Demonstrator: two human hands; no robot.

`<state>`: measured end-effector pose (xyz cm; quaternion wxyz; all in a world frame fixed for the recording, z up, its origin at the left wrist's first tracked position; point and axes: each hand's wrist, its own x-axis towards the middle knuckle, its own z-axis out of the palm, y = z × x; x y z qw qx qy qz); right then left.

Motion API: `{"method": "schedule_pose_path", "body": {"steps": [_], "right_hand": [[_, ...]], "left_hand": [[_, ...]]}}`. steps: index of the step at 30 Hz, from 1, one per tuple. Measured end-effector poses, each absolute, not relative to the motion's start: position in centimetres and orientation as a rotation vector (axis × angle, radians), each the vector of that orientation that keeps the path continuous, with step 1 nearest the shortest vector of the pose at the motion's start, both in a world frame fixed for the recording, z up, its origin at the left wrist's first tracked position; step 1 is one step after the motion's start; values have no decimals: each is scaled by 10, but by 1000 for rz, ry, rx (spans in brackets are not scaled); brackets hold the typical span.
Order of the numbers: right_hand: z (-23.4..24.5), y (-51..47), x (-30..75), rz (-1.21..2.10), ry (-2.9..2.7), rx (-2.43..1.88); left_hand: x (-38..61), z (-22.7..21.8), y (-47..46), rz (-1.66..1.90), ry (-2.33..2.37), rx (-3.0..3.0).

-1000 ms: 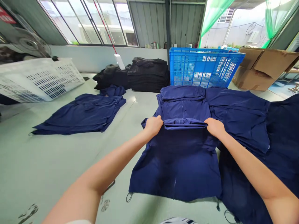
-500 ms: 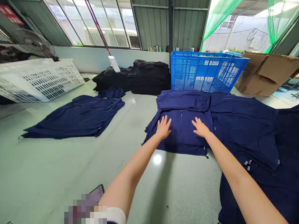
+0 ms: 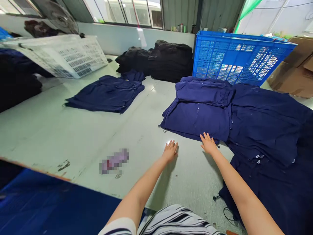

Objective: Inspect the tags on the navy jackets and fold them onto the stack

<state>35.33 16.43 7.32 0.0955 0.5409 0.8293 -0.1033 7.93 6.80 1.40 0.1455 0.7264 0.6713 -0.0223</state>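
Across the pale green bench, the left hand and right hand lie open and empty, fingers spread; a neatly squared, folded navy jacket sits just ahead of them.

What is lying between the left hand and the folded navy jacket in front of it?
Nothing lies there: in the head view, only a narrow stretch of pale green tabletop separates the left hand from the folded navy jacket.

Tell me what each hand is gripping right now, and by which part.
Nothing is held: the left hand and the right hand are both open, just below the folded navy garment, and neither grips it.
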Motion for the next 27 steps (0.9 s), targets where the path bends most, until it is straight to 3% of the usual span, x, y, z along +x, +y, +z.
{"method": "schedule_pose_path", "body": {"steps": [15, 27], "right_hand": [[61, 111, 211, -462, 2620, 1188], [62, 95, -6, -661, 2732, 1175]], "left_hand": [[4, 43, 11, 233, 2005, 1897], [-213, 42, 4, 251, 2127, 1857]]}}
